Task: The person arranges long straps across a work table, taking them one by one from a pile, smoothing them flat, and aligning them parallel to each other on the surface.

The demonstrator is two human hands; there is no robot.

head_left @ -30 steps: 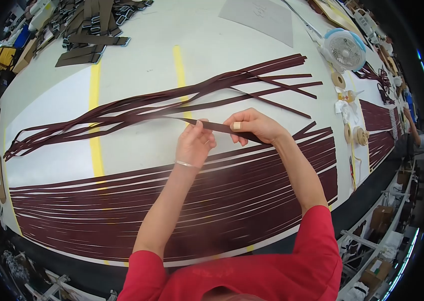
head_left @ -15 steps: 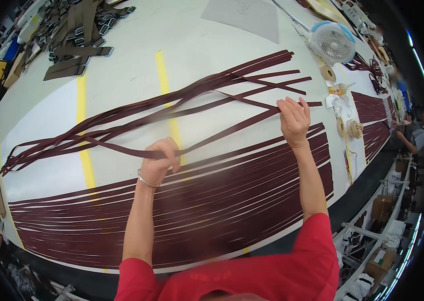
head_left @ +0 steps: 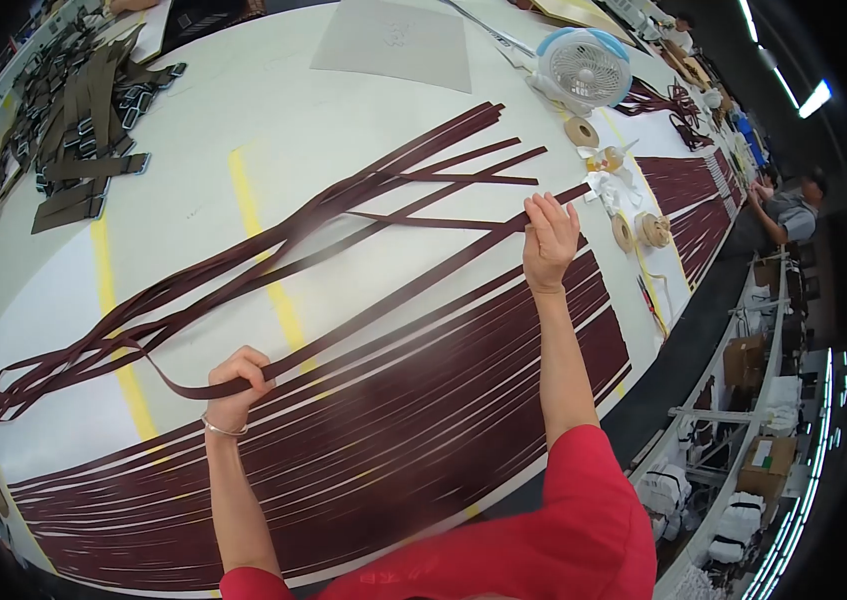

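Observation:
My left hand (head_left: 238,386) is closed around a long, flat maroon strip (head_left: 383,303), thumb side up, above the table's left-middle. From there the strip runs nearly straight to my right hand (head_left: 550,245), whose fingers press together over it near its far end. A short tail of the strip sticks out beyond those fingertips; my right thumb is hidden. Behind both hands lies a loose bundle of similar maroon strips (head_left: 273,236), its ends fanned out at the right. In front, many maroon strips (head_left: 373,470) lie side by side across the table, beneath my forearms.
Brown straps with metal buckles (head_left: 93,110) are heaped at the back left. A fan (head_left: 584,70), tape rolls (head_left: 651,230) and a small bottle (head_left: 605,160) stand at the right. A clear sheet (head_left: 393,45) lies at the back. Another person (head_left: 798,208) sits far right.
My left hand has drawn the strip down and left, and the strip is straighter. My right hand's fingers have come closer together. The whole view has shifted.

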